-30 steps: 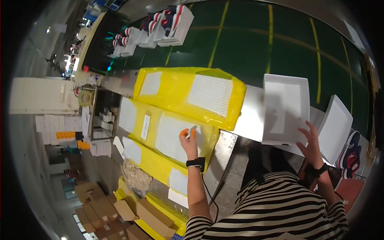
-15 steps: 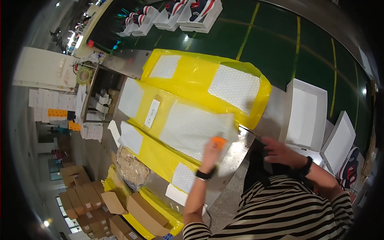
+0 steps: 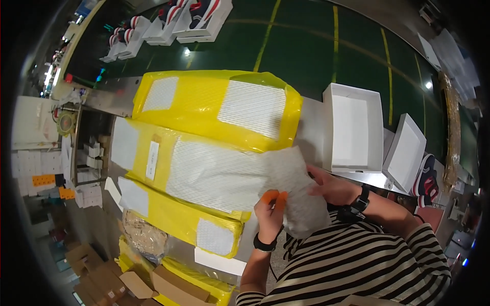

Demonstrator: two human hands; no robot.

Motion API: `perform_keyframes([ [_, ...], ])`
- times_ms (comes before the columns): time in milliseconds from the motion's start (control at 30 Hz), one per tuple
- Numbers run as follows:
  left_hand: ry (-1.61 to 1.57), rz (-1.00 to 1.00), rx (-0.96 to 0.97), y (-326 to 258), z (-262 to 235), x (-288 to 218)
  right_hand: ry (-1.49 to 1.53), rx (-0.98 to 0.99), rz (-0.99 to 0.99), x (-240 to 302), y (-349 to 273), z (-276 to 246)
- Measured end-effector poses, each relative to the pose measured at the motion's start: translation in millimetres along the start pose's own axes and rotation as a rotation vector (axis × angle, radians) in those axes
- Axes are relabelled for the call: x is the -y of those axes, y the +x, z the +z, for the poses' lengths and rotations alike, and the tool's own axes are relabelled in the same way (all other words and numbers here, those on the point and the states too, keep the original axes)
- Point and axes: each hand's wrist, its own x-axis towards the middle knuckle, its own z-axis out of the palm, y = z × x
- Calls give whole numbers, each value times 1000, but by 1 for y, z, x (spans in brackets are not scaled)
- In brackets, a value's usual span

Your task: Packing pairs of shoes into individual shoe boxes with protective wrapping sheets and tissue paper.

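A thin white tissue-like sheet [image 3: 301,188] is raised at its right end, over the edge of the middle stack of white textured sheets [image 3: 214,173]. My left hand [image 3: 268,217], with orange covers on its fingertips, is closed on the sheet's near side. The fingers of my right hand [image 3: 334,187] close on its right edge, the thumb in front. Yellow plastic wraps the middle stack, which bears a white label strip [image 3: 152,159]. On either side lie a far yellow-wrapped bundle [image 3: 199,102] and a nearer one [image 3: 171,214].
An open white shoebox [image 3: 354,127] stands at the right, its lid [image 3: 405,148] leaning beside it. Shoes [image 3: 424,178] lie further right. Boxed shoes [image 3: 201,20] stand on the green conveyor [image 3: 301,46]. Brown cartons [image 3: 178,283] are low at the left.
My right hand has come to the white sheet and taken its edge. The sheet's free end has been drawn right, toward my body. My view has shifted right.
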Motion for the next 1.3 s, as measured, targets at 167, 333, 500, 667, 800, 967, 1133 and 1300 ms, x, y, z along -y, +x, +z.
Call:
perform_keyframes([
  [167, 52, 36, -36, -3, 4, 1, 1, -70, 57, -9, -11, -22],
  [333, 14, -4, 2, -4, 3, 7, -155, -134, -77, -11, -18, -42],
  [500, -181, -77, 10, 0, -9, 9, 110, -41, -147, -16, -22, -55],
  [667, 78, 60, 190, 21, -15, 20, 241, -267, -67, -8, -12, -42],
  [800, 482, 54, 382, 45, -22, 56, -125, -158, 72, -31, 5, -45],
  [967, 1053, -108, 343, 67, -68, 113, -740, -467, -302, -24, -1, -62],
  [1133, 1087, -12, 329, 91, -156, 151, -1210, -505, -270, -1, -73, -117],
  [1300, 1249, -15, 510, 96, -252, 150, -603, -1064, -539, 69, -195, -230],
])
